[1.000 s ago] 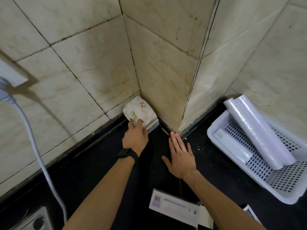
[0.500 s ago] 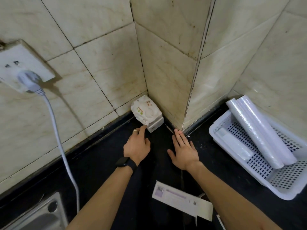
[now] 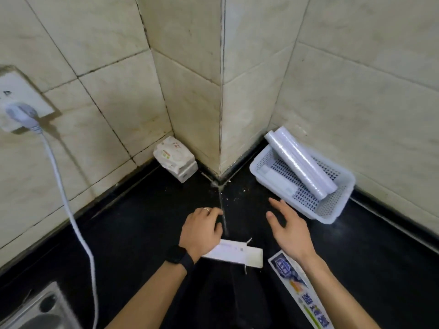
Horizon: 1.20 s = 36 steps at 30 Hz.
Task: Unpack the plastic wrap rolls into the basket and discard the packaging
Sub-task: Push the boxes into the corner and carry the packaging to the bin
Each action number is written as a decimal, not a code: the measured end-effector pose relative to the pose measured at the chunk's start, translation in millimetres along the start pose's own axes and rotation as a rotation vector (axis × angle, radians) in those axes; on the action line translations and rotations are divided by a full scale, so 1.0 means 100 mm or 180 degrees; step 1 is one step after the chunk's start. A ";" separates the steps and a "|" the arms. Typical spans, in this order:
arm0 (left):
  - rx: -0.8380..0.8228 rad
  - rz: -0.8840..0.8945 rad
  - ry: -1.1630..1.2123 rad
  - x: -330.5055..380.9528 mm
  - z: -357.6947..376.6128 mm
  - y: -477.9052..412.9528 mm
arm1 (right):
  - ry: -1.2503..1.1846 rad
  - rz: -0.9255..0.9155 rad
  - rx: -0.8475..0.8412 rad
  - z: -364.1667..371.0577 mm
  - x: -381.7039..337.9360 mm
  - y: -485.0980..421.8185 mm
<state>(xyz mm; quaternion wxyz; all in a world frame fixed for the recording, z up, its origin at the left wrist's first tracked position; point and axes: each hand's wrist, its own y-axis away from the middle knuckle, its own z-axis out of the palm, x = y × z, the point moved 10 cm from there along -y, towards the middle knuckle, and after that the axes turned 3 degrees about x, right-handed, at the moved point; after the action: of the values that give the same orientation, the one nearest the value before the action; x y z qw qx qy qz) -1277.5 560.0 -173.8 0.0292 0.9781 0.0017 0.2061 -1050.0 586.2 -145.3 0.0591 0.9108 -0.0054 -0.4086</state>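
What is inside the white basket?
Two plastic wrap rolls lie side by side in the white basket, far ends propped over its rim. A flat white piece lies on the bottom beside them. The bottom under the rolls is hidden.

Cream tiled walls, black countertop

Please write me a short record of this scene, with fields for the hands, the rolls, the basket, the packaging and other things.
left hand: over the black counter, fingers loosely curled, holds nothing
right hand: open, holds nothing
basket: white, beside the right wall
plastic wrap rolls: two, leaning in the basket
packaging: white box and printed wrapper lie on the counter
other: wipes pack in the corner; plug in socket
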 end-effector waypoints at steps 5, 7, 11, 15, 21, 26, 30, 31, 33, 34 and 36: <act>-0.0764 0.0123 -0.0637 0.27 0.51 0.26 | 0.0404 0.0927 0.0202 -0.41 1.15 0.81; -0.1107 0.0099 -0.0936 0.30 0.74 0.37 | 0.0792 0.1366 0.0028 -0.44 1.66 1.13; -0.1376 0.0119 -0.1413 0.29 1.02 0.51 | 0.1238 0.1788 -0.0339 -0.41 2.33 1.58; -0.1056 0.0322 -0.1651 0.31 1.10 0.55 | 0.1407 0.1783 -0.0575 -0.33 2.53 1.71; -0.0916 0.0162 -0.1372 0.57 1.18 0.64 | 0.1715 0.1475 -0.0465 -0.37 2.54 1.75; -0.0861 -0.0167 -0.0583 0.98 1.15 0.72 | 0.1513 0.1357 -0.0286 -0.53 2.54 1.84; -0.0977 -0.0319 0.0338 1.30 1.25 0.80 | 0.0585 0.1621 0.0070 -0.81 2.58 2.15; -0.1018 -0.0271 0.0481 1.41 1.28 0.80 | 0.0382 0.1690 0.0200 -0.89 2.59 2.27; -0.1101 -0.0085 0.0631 1.68 1.35 0.79 | 0.0082 0.1891 0.0459 -1.08 2.62 2.54; -0.1154 0.0032 0.0699 1.85 1.39 0.78 | -0.0022 0.2006 0.0598 -1.17 2.64 2.69; -0.1296 0.0285 0.0901 2.24 1.47 0.77 | -0.0180 0.2211 0.0928 -1.38 2.69 2.98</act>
<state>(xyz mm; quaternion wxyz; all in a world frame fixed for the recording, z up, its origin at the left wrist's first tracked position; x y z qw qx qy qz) -1014.1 478.0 -213.7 0.2159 0.9126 -0.0791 0.3382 -756.2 288.7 -221.0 0.0637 0.8419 -0.3736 -0.3841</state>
